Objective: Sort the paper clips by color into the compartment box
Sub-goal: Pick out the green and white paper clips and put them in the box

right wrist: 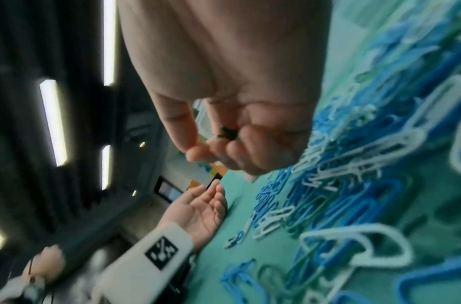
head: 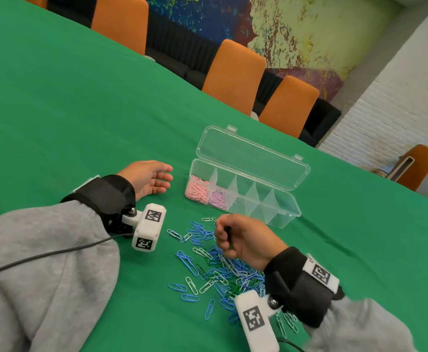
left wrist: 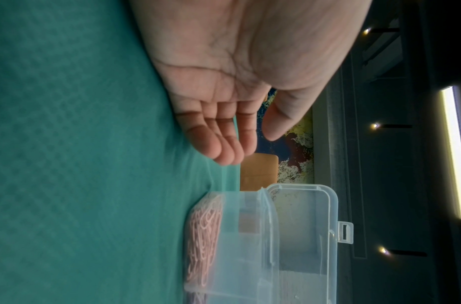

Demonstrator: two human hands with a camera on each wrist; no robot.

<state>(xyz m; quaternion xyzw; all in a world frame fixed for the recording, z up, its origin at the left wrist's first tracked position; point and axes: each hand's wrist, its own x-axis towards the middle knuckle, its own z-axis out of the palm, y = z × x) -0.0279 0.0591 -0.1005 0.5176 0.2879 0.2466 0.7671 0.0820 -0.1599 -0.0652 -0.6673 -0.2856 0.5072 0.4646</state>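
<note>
The right hand [head: 235, 237] is curled tight around green clips [right wrist: 228, 131], just above the pile [head: 220, 265]. The left hand [head: 149, 177] lies open and holds nothing. Pink and purple are in the box [head: 279, 214] already. Next I think the green goes in a free part

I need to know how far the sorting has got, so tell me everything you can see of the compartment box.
The compartment box is a long, clear plastic case lying flat on the green cloth, its hinged lid open and leaning back, two small latch tabs on its edge. Thin dividers split it into a row of compartments. The end one nearest the left hand holds pink clips, the next one lilac clips; the rest look empty. Neither hand touches it.
</note>
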